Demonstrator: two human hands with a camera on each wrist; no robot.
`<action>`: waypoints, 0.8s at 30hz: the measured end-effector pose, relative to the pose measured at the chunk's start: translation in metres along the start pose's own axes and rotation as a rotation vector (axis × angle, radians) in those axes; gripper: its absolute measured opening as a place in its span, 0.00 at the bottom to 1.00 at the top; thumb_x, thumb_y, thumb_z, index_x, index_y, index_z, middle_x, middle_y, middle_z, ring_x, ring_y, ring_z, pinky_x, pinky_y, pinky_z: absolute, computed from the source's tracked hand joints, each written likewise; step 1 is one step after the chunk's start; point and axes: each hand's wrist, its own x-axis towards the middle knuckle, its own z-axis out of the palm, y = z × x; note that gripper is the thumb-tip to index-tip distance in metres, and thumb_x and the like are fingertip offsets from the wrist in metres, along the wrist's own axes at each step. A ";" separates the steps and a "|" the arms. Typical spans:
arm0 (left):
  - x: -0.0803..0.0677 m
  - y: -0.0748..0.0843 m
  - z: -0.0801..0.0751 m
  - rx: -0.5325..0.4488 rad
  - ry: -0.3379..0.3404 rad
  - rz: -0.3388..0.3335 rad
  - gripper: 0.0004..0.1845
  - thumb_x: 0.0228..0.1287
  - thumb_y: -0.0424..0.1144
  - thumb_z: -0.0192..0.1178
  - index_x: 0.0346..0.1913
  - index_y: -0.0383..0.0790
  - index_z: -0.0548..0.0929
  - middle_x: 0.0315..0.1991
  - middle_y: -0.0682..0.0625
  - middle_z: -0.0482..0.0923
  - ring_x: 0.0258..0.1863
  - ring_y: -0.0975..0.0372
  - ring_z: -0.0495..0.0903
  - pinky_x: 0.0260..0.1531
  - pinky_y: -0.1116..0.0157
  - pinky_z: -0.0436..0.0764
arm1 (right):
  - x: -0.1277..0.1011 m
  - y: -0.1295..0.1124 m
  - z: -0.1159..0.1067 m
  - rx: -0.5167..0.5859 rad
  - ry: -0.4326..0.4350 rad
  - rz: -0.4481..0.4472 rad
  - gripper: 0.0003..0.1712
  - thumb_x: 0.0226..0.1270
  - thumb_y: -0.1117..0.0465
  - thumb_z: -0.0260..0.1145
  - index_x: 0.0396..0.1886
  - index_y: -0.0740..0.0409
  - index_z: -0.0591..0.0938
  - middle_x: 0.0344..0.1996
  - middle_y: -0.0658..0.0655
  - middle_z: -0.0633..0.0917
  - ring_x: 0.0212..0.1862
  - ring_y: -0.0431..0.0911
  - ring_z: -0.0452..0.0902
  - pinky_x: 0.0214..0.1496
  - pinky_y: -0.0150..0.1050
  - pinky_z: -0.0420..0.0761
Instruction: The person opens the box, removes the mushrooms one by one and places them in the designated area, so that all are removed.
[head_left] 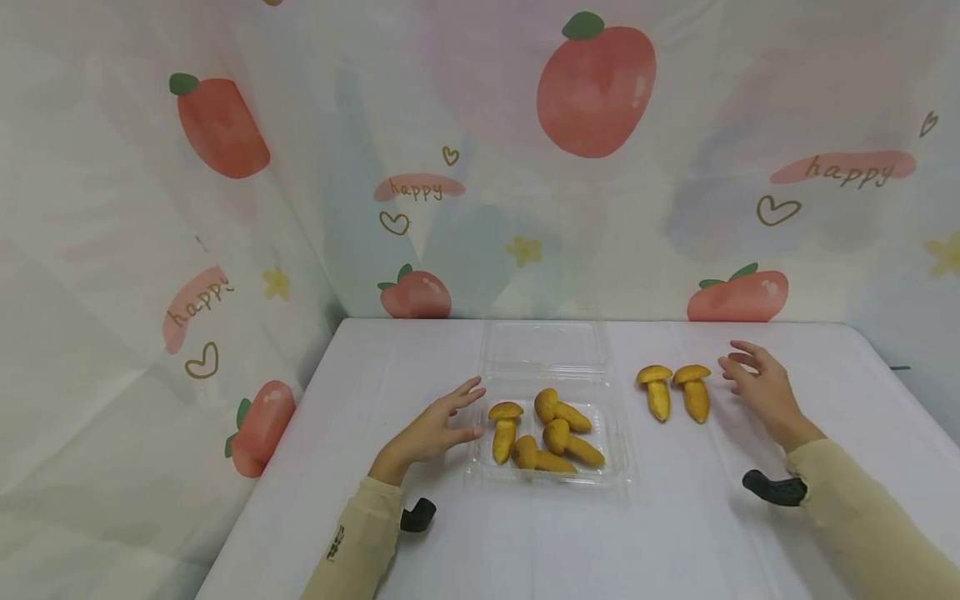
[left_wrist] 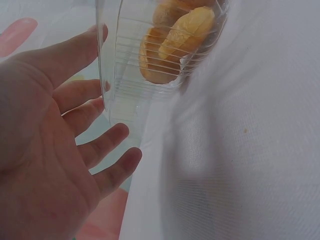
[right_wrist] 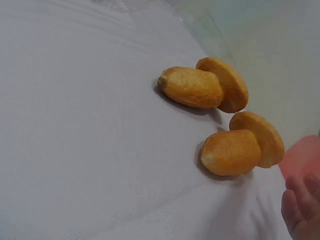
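A clear plastic clamshell box (head_left: 618,433) stands on the table with its lid (head_left: 543,346) folded back, and several yellow-brown mushrooms (head_left: 573,446) lie inside. My left hand (head_left: 431,429) is at the box's left side, fingers spread and fingertips right at the rim; in the left wrist view its palm (left_wrist: 45,145) shows with nothing in it. Two more mushrooms (head_left: 656,393) (right_wrist: 232,152) lie side by side on the cloth right of the box. Just right of them hovers my right hand (head_left: 765,396), its fingers loosely bent and holding nothing. Only its fingertips (right_wrist: 295,200) appear in the right wrist view.
A white cloth covers the table (head_left: 465,542). Behind it and along the left hangs a printed curtain (head_left: 480,108) with peaches, hearts and lettering. Dark wrist-worn pieces (head_left: 776,488) stick out beneath both sleeves (head_left: 862,517).
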 end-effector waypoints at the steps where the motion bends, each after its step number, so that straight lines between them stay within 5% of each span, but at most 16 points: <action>1: 0.000 0.000 0.000 0.000 0.001 0.000 0.37 0.70 0.39 0.64 0.77 0.35 0.62 0.83 0.44 0.48 0.82 0.48 0.48 0.74 0.40 0.64 | -0.001 -0.002 0.000 -0.003 0.007 -0.009 0.40 0.81 0.46 0.50 0.78 0.69 0.54 0.69 0.80 0.66 0.36 0.15 0.66 0.35 0.17 0.78; 13: 0.000 0.001 0.001 0.003 0.004 -0.014 0.37 0.70 0.38 0.64 0.77 0.36 0.62 0.83 0.44 0.48 0.82 0.48 0.49 0.74 0.41 0.64 | -0.016 -0.032 0.009 -0.008 0.034 -0.118 0.32 0.82 0.51 0.50 0.74 0.69 0.64 0.65 0.75 0.71 0.41 0.16 0.65 0.38 0.15 0.76; 24: 0.000 0.001 0.000 -0.009 -0.008 -0.009 0.37 0.71 0.38 0.64 0.78 0.35 0.61 0.83 0.44 0.47 0.82 0.48 0.48 0.74 0.41 0.63 | -0.037 -0.063 0.022 -0.023 -0.077 -0.262 0.28 0.82 0.55 0.51 0.71 0.69 0.68 0.63 0.74 0.75 0.47 0.14 0.65 0.44 0.11 0.73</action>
